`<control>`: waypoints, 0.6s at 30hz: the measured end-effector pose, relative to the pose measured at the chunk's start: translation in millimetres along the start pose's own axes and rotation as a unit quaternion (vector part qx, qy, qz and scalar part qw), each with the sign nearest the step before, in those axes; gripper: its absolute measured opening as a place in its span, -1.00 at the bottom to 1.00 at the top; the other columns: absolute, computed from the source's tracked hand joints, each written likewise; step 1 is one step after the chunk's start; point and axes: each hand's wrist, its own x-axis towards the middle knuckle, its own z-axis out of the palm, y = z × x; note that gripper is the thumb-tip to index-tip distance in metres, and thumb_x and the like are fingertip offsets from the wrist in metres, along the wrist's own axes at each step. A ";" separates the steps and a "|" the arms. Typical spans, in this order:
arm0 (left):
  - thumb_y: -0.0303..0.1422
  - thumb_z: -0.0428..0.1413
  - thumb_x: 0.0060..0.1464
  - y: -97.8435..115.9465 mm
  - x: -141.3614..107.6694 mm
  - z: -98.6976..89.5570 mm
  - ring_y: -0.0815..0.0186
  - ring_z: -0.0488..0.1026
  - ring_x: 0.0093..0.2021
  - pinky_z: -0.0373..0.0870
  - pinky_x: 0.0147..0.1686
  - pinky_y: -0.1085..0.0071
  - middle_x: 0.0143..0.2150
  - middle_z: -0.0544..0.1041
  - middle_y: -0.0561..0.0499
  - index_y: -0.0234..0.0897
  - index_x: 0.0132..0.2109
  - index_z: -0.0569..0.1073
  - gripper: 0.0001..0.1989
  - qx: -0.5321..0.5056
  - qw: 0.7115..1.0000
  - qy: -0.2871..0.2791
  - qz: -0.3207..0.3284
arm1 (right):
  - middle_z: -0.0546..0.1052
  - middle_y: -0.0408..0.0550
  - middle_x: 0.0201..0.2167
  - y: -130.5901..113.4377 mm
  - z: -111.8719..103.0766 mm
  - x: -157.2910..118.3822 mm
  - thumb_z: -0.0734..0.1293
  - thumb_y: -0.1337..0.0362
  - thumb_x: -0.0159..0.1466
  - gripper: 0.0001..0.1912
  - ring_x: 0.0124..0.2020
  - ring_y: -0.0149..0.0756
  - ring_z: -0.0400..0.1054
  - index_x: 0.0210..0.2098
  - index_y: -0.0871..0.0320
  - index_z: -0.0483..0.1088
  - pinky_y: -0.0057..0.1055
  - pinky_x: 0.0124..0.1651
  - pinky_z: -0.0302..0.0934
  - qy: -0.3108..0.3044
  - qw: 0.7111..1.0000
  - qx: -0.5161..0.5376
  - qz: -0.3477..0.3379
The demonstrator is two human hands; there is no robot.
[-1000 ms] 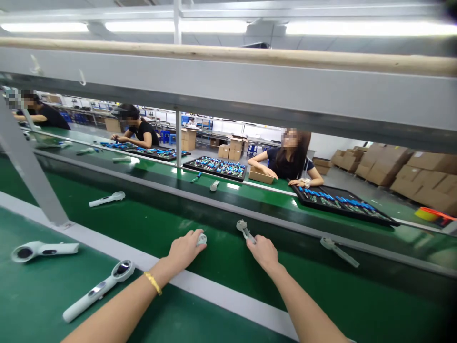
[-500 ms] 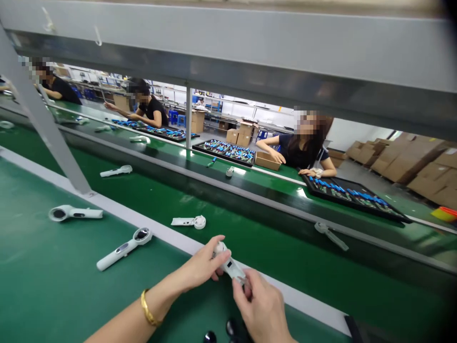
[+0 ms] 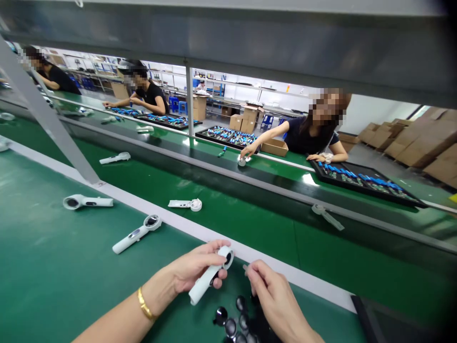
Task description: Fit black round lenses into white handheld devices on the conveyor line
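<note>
My left hand (image 3: 200, 267) grips a white handled housing with a round ring head (image 3: 204, 285), its handle pointing down toward me. Just right of it, my right hand (image 3: 273, 288) is pinched on a small pale piece (image 3: 245, 268), too small to name, apart from the housing. Below and between the hands lie several round black lens-like parts (image 3: 230, 327). Two similar white units rest on the green table to the left, one with a dark round face (image 3: 137, 233), the other (image 3: 88, 202) farther left.
Beyond the white rail (image 3: 171, 220), a green belt (image 3: 228, 205) carries several white housings, one (image 3: 185, 204) close by. A slanted post (image 3: 59, 119) and an overhead beam (image 3: 228, 43) frame the view. Across sit people, one (image 3: 307, 128) near a black tray (image 3: 364, 183) of blue parts.
The housing in my left hand has turned, its handle now toward me. My right hand has come off it to the right. Across the line, a person's hand has reached to a white part.
</note>
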 end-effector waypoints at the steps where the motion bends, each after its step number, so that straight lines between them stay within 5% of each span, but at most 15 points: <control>1: -0.35 0.21 -0.12 -3.5 0.4 0.0 0.49 0.33 -0.52 0.23 -0.56 0.54 -0.29 0.34 0.09 -0.19 -0.02 0.17 -0.48 0.032 0.999 -0.005 -0.010 | 0.28 -0.22 -0.61 0.4 1.0 2.4 0.05 0.02 0.33 -0.66 -0.55 -0.35 0.15 -0.45 0.07 0.18 -0.44 -0.45 0.00 -0.005 1.000 -0.010 0.001; 5: -0.34 0.20 -0.10 -16.4 1.7 4.9 0.43 0.36 -0.54 0.29 -0.50 0.47 -0.42 0.34 0.16 -0.21 -0.05 0.23 -0.54 0.240 0.971 0.019 0.012 | 0.31 -0.20 -0.60 3.2 7.6 11.5 0.06 0.09 0.32 -0.68 -0.54 -0.35 0.15 -0.49 0.08 0.20 -0.41 -0.44 -0.05 -0.020 0.997 -0.072 0.007; 10: -0.27 0.11 0.03 -10.8 -3.3 8.6 0.34 0.33 -0.33 0.28 -0.32 0.44 -0.29 0.40 0.08 -0.19 -0.06 0.38 -0.70 0.475 0.871 0.081 0.099 | 0.35 -0.18 -0.58 4.0 6.5 13.8 0.05 0.13 0.32 -0.67 -0.52 -0.33 0.18 -0.51 0.08 0.22 -0.40 -0.41 -0.07 -0.025 0.991 -0.131 0.020; 14: -0.23 0.09 0.07 -2.3 -5.1 4.1 0.33 0.35 -0.28 0.30 -0.25 0.43 -0.17 0.43 0.06 -0.14 0.01 0.40 -0.67 0.483 0.865 0.093 0.095 | 0.40 -0.15 -0.57 -0.9 5.4 13.0 0.05 0.15 0.33 -0.68 -0.51 -0.32 0.23 -0.49 0.08 0.24 -0.40 -0.42 -0.08 -0.028 0.982 -0.181 0.037; 18: -0.20 -0.06 0.20 -1.5 -6.4 2.0 0.35 0.39 -0.36 0.37 -0.32 0.45 -0.27 0.46 0.07 -0.13 0.10 0.34 -0.64 0.476 0.874 0.072 0.071 | 0.49 -0.08 -0.50 -4.5 10.6 15.9 0.02 0.20 0.35 -0.67 -0.46 -0.26 0.34 -0.44 0.07 0.30 -0.38 -0.42 -0.08 -0.036 0.968 -0.245 0.026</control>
